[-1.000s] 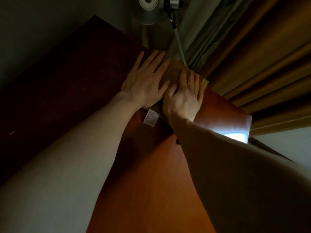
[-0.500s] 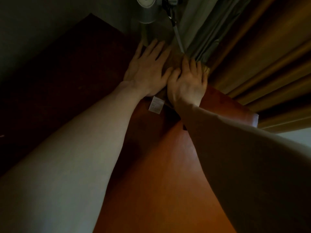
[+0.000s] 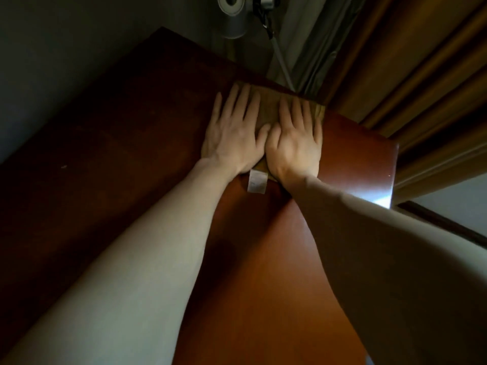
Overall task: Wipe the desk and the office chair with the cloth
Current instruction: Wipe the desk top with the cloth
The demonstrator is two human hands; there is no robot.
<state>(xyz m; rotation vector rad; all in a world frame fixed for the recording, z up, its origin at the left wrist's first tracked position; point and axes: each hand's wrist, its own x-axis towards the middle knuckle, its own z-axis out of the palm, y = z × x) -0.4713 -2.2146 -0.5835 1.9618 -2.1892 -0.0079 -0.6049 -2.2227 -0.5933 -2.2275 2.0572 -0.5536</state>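
Two grips are at work, the left grip (image 3: 232, 135) and the right grip (image 3: 293, 143), both bare hands at the end of bare forearms that reach away from the camera. Each lies palm down with its fingers straight and slightly spread, pressing flat on the cloth (image 3: 268, 109); neither curls round it or pinches it. The two sit just beside each other, with the thumbs close together in the middle. The cloth is olive-brown and looks folded into a rectangle, and it lies on the counter (image 3: 263, 272) near its far edge, mostly covered by the hands. A strip of it shows between the two sets of fingers, and its far right corner shows past the right little finger. A white label (image 3: 257, 181) sticks out from the near edge of the cloth, between the wrists, and lies flat on the wood. The counter is glossy reddish-brown, in deep shadow on the left, with a bright reflection at its right corner. Brown pleated curtains (image 3: 421, 75) hang just beyond the far right edge, with a greyer fold beside them. Above the far edge a grey metal cylinder (image 3: 233, 19) is fixed by the wall (image 3: 52, 61), and a thin rod or cord (image 3: 283, 64) slants down next to it.
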